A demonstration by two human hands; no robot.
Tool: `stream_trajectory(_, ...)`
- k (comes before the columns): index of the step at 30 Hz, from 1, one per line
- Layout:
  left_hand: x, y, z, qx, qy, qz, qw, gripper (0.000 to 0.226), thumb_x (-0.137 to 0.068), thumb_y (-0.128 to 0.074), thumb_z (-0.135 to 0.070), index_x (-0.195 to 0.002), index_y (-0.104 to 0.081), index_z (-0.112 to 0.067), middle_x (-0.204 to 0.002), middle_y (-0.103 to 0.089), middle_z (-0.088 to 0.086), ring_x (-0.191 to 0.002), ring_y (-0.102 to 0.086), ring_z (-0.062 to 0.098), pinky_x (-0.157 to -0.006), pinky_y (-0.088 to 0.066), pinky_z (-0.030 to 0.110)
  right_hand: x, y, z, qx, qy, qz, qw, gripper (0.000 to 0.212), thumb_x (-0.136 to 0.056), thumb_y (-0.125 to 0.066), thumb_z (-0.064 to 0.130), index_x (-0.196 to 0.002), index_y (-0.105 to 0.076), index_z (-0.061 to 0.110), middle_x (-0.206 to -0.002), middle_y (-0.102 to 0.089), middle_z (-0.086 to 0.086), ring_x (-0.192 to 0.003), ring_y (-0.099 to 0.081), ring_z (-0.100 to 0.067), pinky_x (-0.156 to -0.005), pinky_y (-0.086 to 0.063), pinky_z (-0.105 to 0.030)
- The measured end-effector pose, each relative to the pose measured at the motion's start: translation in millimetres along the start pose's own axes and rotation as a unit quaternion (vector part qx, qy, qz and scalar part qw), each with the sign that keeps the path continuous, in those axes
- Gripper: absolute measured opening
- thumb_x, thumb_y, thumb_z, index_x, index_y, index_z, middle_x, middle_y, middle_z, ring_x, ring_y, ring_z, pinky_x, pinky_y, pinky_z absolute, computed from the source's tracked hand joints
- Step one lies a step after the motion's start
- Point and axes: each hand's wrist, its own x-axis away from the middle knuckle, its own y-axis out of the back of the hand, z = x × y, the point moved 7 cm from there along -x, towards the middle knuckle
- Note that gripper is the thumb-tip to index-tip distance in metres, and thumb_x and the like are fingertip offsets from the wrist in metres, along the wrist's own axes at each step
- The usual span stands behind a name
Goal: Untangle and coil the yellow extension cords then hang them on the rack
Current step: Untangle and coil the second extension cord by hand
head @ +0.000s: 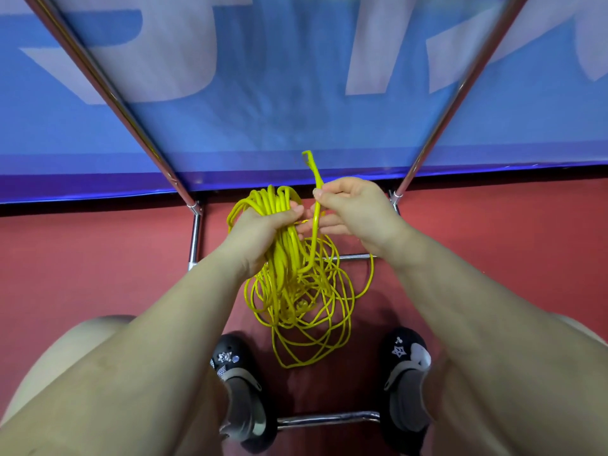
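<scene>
The yellow extension cord (289, 258) is showing a smooth, glossy plastic jacket. The rack's tubes (108, 90) are gleaming as polished chrome metal. The blue banner (263, 110) is looking like glossy vinyl sheet. The red floor (98, 258) is appearing matt, and the black clogs (237, 360) rubbery, slightly shiny.

No text can be read in full; the blue banner (296, 110) behind the chrome rack bars carries very large white letter shapes, cropped by the frame edges and blurred, so no word or letter can be made out for sure; the black shoes (406, 360) bear small white charms, one star-shaped, without legible writing.
</scene>
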Motion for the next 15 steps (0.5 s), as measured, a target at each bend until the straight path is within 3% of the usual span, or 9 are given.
stream_trajectory(3, 2, -6, 5, -0.034, 0.01, 0.03, 0.999, 0.003, -0.087, -0.061, -0.008, -0.086, -0.064, -0.009, -0.068, -0.067, 0.006, -0.058, -0.064, 0.017, -0.062, -0.057, 0.033, -2, 6, 0, -0.053, -0.024, -0.033, 0.998, 0.007, -0.091, -0.059, 0.015, -0.092, -0.054, 0.01, -0.076, -0.062, -0.005, -0.058, -0.068, -0.018, -0.056, -0.058, -0.025)
stream_trajectory(8, 7, -18, 11, -0.048, 0.021, 0.096, 0.994, 0.011, -0.088, -0.059, -0.006, -0.097, -0.064, -0.005, -0.081, -0.07, 0.012, -0.067, -0.068, 0.02, -0.068, -0.059, 0.036, -7, 16, -4, -0.081, -0.043, -0.075, 0.993, 0.02, -0.09, -0.06, 0.014, -0.106, -0.053, 0.003, -0.077, -0.061, -0.008, -0.066, -0.065, -0.019, -0.06, -0.056, -0.025)
stream_trajectory(13, 12, -26, 13, -0.074, 0.031, 0.126, 0.989, 0.007, -0.086, -0.06, -0.001, -0.085, -0.064, -0.006, -0.071, -0.069, 0.007, -0.061, -0.066, 0.015, -0.063, -0.058, 0.03, -12, 22, -3, 0.03, 0.006, -0.112, 0.993, 0.023, -0.085, -0.066, 0.019, -0.101, -0.061, 0.003, -0.068, -0.059, 0.001, -0.059, -0.057, -0.005, -0.052, -0.048, -0.012)
stream_trajectory(15, 11, -25, 14, -0.089, 0.032, 0.119, 0.988, 0.009, -0.085, -0.061, 0.0, -0.079, -0.063, -0.007, -0.066, -0.067, 0.005, -0.057, -0.064, 0.014, -0.059, -0.057, 0.029, -13, 26, -1, 0.095, 0.035, -0.138, 0.985, 0.02, -0.082, -0.07, 0.024, -0.091, -0.062, 0.008, -0.063, -0.056, 0.005, -0.053, -0.051, -0.003, -0.053, -0.043, -0.015)
